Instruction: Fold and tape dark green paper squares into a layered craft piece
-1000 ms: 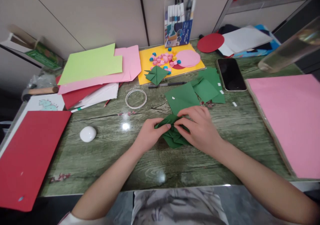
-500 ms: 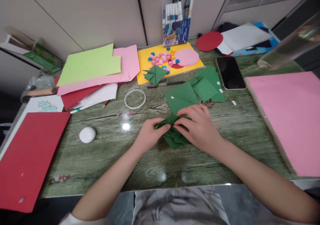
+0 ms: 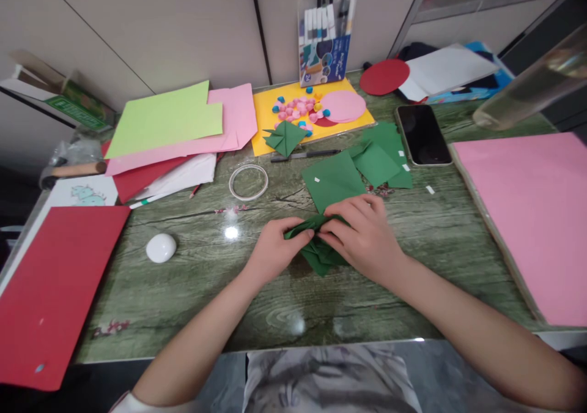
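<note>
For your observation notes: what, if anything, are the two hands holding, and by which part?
Both hold the folded dark green paper piece. The left hand pinches its left upper edge; the right hand pinches its upper middle fold.

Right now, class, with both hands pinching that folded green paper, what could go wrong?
1. The left hand and right hand pinch the green fold at one small spot; the layers might slip or tear.
2. The right forearm lies close to the pink sheet and could nudge it.
3. Loose green squares just behind the hands could get swept aside.
</note>
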Demonstrator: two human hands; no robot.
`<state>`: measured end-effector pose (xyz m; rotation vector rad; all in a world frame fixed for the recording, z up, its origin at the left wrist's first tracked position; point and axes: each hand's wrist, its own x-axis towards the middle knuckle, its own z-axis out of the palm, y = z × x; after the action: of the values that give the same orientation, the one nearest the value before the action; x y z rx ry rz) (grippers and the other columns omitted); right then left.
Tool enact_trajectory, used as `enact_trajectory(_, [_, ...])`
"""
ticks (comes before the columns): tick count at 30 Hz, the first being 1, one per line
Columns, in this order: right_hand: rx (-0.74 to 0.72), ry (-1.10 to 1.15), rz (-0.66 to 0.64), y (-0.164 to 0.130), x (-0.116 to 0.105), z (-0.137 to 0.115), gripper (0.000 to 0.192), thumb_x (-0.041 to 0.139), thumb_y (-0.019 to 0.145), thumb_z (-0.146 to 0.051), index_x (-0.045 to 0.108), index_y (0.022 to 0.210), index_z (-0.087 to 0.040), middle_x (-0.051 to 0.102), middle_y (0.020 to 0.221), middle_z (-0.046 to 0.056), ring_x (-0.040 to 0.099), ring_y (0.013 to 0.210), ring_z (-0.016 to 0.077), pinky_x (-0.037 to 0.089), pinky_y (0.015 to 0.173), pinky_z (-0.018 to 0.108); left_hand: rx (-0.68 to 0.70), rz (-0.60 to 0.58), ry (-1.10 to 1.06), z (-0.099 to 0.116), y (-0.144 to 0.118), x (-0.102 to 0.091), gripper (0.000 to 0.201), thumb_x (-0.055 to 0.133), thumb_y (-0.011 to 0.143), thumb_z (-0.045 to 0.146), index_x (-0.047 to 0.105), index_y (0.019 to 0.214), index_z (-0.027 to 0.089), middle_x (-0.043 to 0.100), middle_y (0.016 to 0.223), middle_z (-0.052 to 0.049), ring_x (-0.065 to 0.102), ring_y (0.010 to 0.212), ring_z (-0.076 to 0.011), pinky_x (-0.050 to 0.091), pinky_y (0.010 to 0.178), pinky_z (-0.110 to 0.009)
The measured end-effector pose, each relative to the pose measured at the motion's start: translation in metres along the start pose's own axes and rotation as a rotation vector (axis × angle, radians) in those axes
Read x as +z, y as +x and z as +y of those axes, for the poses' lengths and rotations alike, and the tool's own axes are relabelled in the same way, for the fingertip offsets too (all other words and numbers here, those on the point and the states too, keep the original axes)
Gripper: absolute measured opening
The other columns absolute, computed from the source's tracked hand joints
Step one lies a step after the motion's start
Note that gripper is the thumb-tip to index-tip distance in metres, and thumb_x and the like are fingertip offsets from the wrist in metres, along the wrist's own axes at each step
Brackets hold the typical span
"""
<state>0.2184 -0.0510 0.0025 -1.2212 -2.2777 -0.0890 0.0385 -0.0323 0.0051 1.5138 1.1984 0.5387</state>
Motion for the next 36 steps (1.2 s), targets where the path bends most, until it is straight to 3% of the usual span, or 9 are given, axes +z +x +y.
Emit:
enact_trajectory(9, [-0.029, -0.013, 0.030, -0.0015, -0.0020, 0.0024, 0.009, 0.059, 0.081, -0.022, 0.061, 0.073, -0.019, 0.064, 0.089, 0.002, 0.052, 0.083, 0.0160, 0.031, 0.082, 0.037, -0.020, 0.038, -0.098, -0.0013, 0.0000, -0.0001, 0.018, 0.057, 0.076, 0.032, 0.064, 0.071, 0.016, 0.057, 0.065, 0.002, 0.050, 0.067, -0.0141, 0.039, 0.064, -0.024])
enact_trajectory(19, [-0.079, -0.046, 0.072, 0.0015, -0.0037, 0.0029, 0.010, 0.060, 0.081, -0.022, 0.059, 0.071, -0.022, 0.063, 0.091, 0.001, 0.050, 0.085, 0.0159, 0.031, 0.082, 0.036, -0.016, 0.032, -0.060, -0.0001, -0.0003, -0.0021, 0.020, 0.056, 0.077, 0.032, 0.065, 0.070, 0.015, 0.059, 0.065, 0.002, 0.051, 0.066, -0.0146, 0.039, 0.065, -0.025])
enact_trajectory(29, [-0.160, -0.019, 0.130, -0.0019, -0.0020, 0.0057, 0.007, 0.063, 0.077, -0.017, 0.060, 0.077, -0.024, 0.065, 0.089, -0.002, 0.053, 0.087, 0.0151, 0.035, 0.086, 0.037, -0.004, 0.050, -0.125, -0.0035, 0.0002, -0.0032, 0.022, 0.056, 0.077, 0.032, 0.068, 0.085, 0.015, 0.064, 0.077, -0.001, 0.054, 0.073, -0.0164, 0.041, 0.070, -0.027])
enact_trajectory(36, [-0.210, -0.015, 0.125, -0.0018, -0.0019, 0.0066, 0.008, 0.062, 0.078, -0.015, 0.062, 0.078, -0.023, 0.065, 0.090, -0.002, 0.053, 0.087, 0.0145, 0.038, 0.086, 0.035, -0.013, -0.001, -0.099, -0.0007, -0.0007, -0.0062, 0.021, 0.056, 0.075, 0.032, 0.065, 0.069, 0.015, 0.059, 0.065, 0.001, 0.051, 0.066, -0.0153, 0.040, 0.066, -0.026])
